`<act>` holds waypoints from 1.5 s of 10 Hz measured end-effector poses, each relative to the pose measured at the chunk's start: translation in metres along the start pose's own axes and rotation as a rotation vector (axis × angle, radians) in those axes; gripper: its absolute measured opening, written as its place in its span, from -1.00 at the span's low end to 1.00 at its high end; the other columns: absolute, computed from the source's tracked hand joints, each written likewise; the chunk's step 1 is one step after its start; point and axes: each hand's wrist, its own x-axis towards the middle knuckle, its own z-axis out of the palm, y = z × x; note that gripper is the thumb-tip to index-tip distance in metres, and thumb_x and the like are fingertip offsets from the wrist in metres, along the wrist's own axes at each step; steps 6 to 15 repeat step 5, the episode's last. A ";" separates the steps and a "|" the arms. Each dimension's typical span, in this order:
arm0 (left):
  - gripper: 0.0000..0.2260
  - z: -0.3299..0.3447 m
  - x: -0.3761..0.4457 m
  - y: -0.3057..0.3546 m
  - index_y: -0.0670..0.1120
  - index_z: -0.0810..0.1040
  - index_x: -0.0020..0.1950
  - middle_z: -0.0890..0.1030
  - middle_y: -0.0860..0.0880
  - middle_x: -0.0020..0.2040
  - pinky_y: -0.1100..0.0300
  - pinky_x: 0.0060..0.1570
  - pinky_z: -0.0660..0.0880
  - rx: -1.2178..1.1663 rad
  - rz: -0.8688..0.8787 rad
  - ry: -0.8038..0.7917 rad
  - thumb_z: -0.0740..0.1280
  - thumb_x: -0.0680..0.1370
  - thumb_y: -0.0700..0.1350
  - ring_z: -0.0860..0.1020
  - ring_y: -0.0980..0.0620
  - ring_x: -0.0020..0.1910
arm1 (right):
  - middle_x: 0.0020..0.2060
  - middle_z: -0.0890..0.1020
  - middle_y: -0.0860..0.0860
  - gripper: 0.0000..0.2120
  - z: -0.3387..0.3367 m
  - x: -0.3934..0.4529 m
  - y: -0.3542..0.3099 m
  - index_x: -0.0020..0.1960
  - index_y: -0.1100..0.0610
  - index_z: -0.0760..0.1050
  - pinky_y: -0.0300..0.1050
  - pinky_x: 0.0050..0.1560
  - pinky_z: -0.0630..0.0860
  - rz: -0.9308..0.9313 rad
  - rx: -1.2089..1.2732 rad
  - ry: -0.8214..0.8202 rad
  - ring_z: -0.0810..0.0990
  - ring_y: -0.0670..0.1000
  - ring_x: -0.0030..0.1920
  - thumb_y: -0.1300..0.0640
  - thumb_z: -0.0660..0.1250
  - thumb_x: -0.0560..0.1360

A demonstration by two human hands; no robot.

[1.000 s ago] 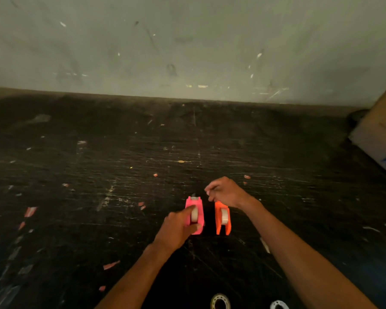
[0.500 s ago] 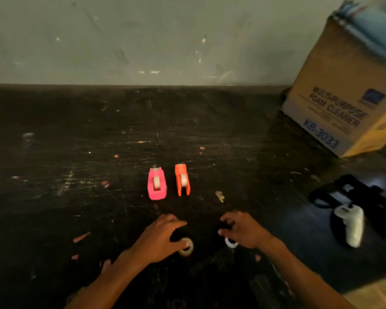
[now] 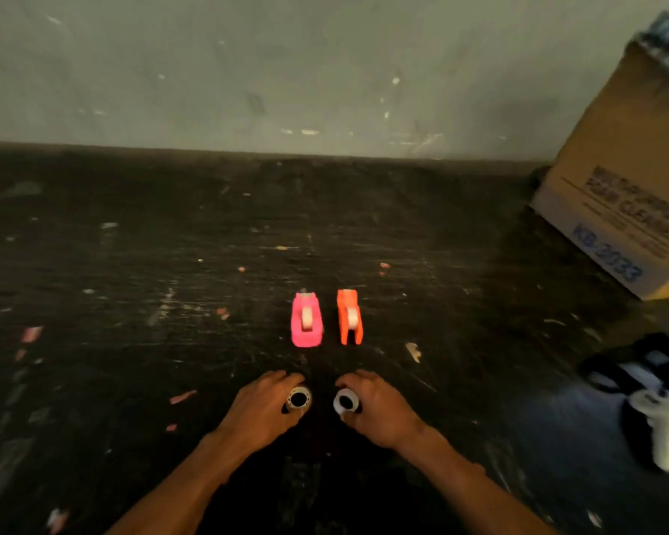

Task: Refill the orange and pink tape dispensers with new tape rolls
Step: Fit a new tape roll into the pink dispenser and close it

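Note:
The pink tape dispenser (image 3: 306, 320) and the orange tape dispenser (image 3: 349, 316) stand side by side on the dark scratched table (image 3: 132, 287), each with a pale roll seated in it. Nearer to me, my left hand (image 3: 265, 409) grips a brownish tape ring (image 3: 299, 399) by its edge. My right hand (image 3: 379, 409) holds a white tape ring (image 3: 346, 401) the same way. Both rings show their dark centre holes towards me. The hands sit about a hand's length in front of the dispensers.
A cardboard box (image 3: 630, 195) with blue print leans at the far right against the grey wall (image 3: 286, 71). A black object with a white roller (image 3: 657, 430) lies at the right. Small paper scraps are scattered over the table.
My hands left the dispensers and drew back towards me. They closed on the two rings lying near the front edge and tipped them up. The view shifted right.

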 end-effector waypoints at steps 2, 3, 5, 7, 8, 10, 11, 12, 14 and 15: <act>-0.51 -0.045 0.006 -0.063 -0.01 0.32 0.43 0.48 -0.04 0.37 0.12 0.27 0.41 0.001 -0.246 0.130 0.30 0.52 0.03 0.44 0.00 0.34 | 0.24 0.54 0.07 -0.53 0.004 0.087 -0.063 0.31 0.05 0.37 -0.01 0.39 0.18 -0.285 -0.148 0.072 0.40 0.09 0.30 0.12 0.36 0.43; -0.52 -0.058 0.019 -0.079 -0.02 0.32 0.42 0.49 -0.06 0.36 0.08 0.28 0.42 0.006 -0.320 0.152 0.31 0.52 0.00 0.45 -0.03 0.33 | 0.21 0.55 0.10 -0.52 0.004 0.124 -0.080 0.31 0.08 0.37 0.07 0.45 0.03 -0.334 -0.251 0.081 0.38 0.15 0.29 0.13 0.35 0.41; -0.48 -0.058 0.038 -0.100 0.01 0.28 0.44 0.50 -0.07 0.34 0.04 0.28 0.45 0.006 -0.384 0.130 0.33 0.50 0.00 0.45 -0.04 0.32 | 0.24 0.55 0.10 -0.47 0.012 0.158 -0.088 0.35 0.09 0.32 0.16 0.50 -0.13 -0.320 -0.311 0.030 0.36 0.14 0.35 0.10 0.37 0.42; -0.48 -0.058 0.038 -0.100 0.01 0.28 0.44 0.50 -0.07 0.34 0.04 0.28 0.45 0.006 -0.384 0.130 0.33 0.50 0.00 0.45 -0.04 0.32 | 0.24 0.55 0.10 -0.47 0.012 0.158 -0.088 0.35 0.09 0.32 0.16 0.50 -0.13 -0.320 -0.311 0.030 0.36 0.14 0.35 0.10 0.37 0.42; -0.48 -0.058 0.038 -0.100 0.01 0.28 0.44 0.50 -0.07 0.34 0.04 0.28 0.45 0.006 -0.384 0.130 0.33 0.50 0.00 0.45 -0.04 0.32 | 0.24 0.55 0.10 -0.47 0.012 0.158 -0.088 0.35 0.09 0.32 0.16 0.50 -0.13 -0.320 -0.311 0.030 0.36 0.14 0.35 0.10 0.37 0.42; -0.48 -0.058 0.038 -0.100 0.01 0.28 0.44 0.50 -0.07 0.34 0.04 0.28 0.45 0.006 -0.384 0.130 0.33 0.50 0.00 0.45 -0.04 0.32 | 0.24 0.55 0.10 -0.47 0.012 0.158 -0.088 0.35 0.09 0.32 0.16 0.50 -0.13 -0.320 -0.311 0.030 0.36 0.14 0.35 0.10 0.37 0.42; -0.48 -0.058 0.038 -0.100 0.01 0.28 0.44 0.50 -0.07 0.34 0.04 0.28 0.45 0.006 -0.384 0.130 0.33 0.50 0.00 0.45 -0.04 0.32 | 0.24 0.55 0.10 -0.47 0.012 0.158 -0.088 0.35 0.09 0.32 0.16 0.50 -0.13 -0.320 -0.311 0.030 0.36 0.14 0.35 0.10 0.37 0.42; -0.48 -0.058 0.038 -0.100 0.01 0.28 0.44 0.50 -0.07 0.34 0.04 0.28 0.45 0.006 -0.384 0.130 0.33 0.50 0.00 0.45 -0.04 0.32 | 0.24 0.55 0.10 -0.47 0.012 0.158 -0.088 0.35 0.09 0.32 0.16 0.50 -0.13 -0.320 -0.311 0.030 0.36 0.14 0.35 0.10 0.37 0.42; -0.48 -0.058 0.038 -0.100 0.01 0.28 0.44 0.50 -0.07 0.34 0.04 0.28 0.45 0.006 -0.384 0.130 0.33 0.50 0.00 0.45 -0.04 0.32 | 0.24 0.55 0.10 -0.47 0.012 0.158 -0.088 0.35 0.09 0.32 0.16 0.50 -0.13 -0.320 -0.311 0.030 0.36 0.14 0.35 0.10 0.37 0.42; -0.48 -0.058 0.038 -0.100 0.01 0.28 0.44 0.50 -0.07 0.34 0.04 0.28 0.45 0.006 -0.384 0.130 0.33 0.50 0.00 0.45 -0.04 0.32 | 0.24 0.55 0.10 -0.47 0.012 0.158 -0.088 0.35 0.09 0.32 0.16 0.50 -0.13 -0.320 -0.311 0.030 0.36 0.14 0.35 0.10 0.37 0.42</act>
